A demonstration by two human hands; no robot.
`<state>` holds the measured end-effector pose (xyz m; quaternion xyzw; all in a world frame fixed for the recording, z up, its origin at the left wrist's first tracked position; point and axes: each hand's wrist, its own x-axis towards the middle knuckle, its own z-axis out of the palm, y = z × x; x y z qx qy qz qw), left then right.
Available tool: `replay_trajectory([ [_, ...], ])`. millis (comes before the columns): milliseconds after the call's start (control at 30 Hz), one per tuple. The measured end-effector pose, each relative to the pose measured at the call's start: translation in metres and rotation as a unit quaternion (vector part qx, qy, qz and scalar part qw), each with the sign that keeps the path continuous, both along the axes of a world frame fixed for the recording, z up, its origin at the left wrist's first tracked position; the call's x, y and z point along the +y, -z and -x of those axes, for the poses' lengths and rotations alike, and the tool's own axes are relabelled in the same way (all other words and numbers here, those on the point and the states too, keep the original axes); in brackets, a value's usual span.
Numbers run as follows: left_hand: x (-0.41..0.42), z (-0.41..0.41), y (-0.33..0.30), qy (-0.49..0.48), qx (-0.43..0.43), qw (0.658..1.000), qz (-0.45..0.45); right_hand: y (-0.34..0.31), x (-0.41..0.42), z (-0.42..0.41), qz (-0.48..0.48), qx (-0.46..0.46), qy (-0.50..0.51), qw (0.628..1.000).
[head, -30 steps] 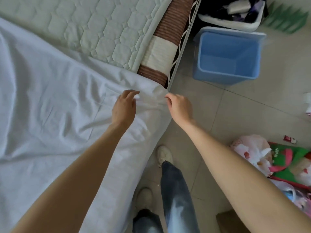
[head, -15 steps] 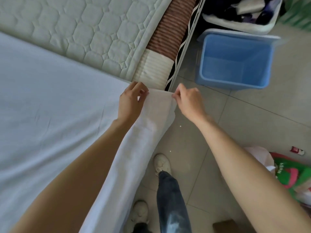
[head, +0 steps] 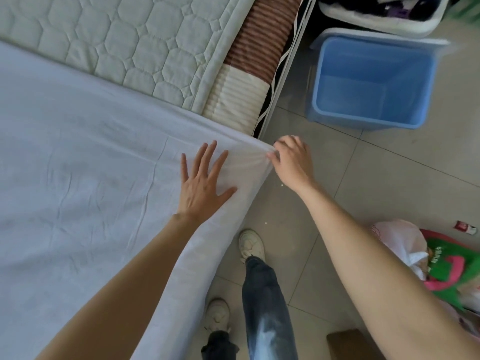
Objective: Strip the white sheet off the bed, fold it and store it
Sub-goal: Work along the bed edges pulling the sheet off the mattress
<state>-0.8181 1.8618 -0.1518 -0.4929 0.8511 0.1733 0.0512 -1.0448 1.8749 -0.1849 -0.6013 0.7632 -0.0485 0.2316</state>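
The white sheet [head: 83, 183] lies spread over the near part of the bed, its far edge running diagonally across the quilted mattress pad [head: 135, 40]. My left hand [head: 201, 183] lies flat on the sheet near its right corner, fingers straight and spread. My right hand [head: 291, 159] pinches that corner of the sheet at the bed's edge, where the cloth bunches into small pleats. The sheet's right side hangs down over the bed's side toward the floor.
A striped brown and cream mattress side [head: 249, 63] shows past the pad. An empty blue plastic bin [head: 374, 81] stands on the tiled floor, with a white basket [head: 376, 19] behind it. Bags [head: 446, 266] lie at right. My feet [head: 250, 244] stand by the bed.
My left hand let go of the sheet's edge and now lies flat on it. The right hand keeps pinching the corner, which has been drawn taut toward the bed's edge.
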Motion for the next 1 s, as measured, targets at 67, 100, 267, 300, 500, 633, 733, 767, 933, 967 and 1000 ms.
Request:
replay_trajectory([
  [67,0.004,-0.005,0.004,0.015,-0.038,0.999,-0.036,0.003,0.001,-0.008,-0.033,0.016,0.009,0.999],
  [100,0.004,-0.006,0.007,0.022,-0.051,0.997,-0.056,0.004,0.001,-0.012,-0.052,0.017,0.018,0.998],
  [267,0.003,-0.009,0.005,0.029,-0.042,0.996,-0.071,-0.011,0.015,-0.008,-0.064,-0.118,0.006,0.991],
  [300,0.005,-0.01,0.004,0.026,-0.032,0.997,-0.058,-0.018,0.021,-0.007,-0.094,-0.156,0.0,0.983],
  [500,0.013,-0.008,0.002,0.001,-0.003,1.0,-0.019,-0.011,0.058,0.007,-0.257,0.002,-0.097,0.962],
  [633,0.014,0.006,0.001,-0.024,0.033,0.999,0.028,-0.006,0.086,0.021,-0.22,-0.02,-0.071,0.973],
  [733,0.027,0.021,-0.016,-0.033,0.124,0.992,0.0,-0.029,0.098,0.016,-0.153,-0.067,0.018,0.986],
  [767,0.035,0.025,-0.023,-0.027,0.139,0.988,-0.055,-0.038,0.098,0.01,-0.134,-0.082,0.041,0.987],
  [933,0.083,0.041,-0.052,-0.074,0.141,0.962,-0.224,-0.094,0.081,-0.038,-0.067,-0.159,0.081,0.982],
  [967,0.087,0.04,-0.057,-0.11,0.157,0.959,-0.21,-0.104,0.078,-0.044,-0.049,-0.175,0.083,0.98],
  [1000,0.087,0.039,-0.061,-0.139,0.169,0.956,-0.195,-0.11,0.075,-0.047,-0.029,-0.187,0.081,0.979],
])
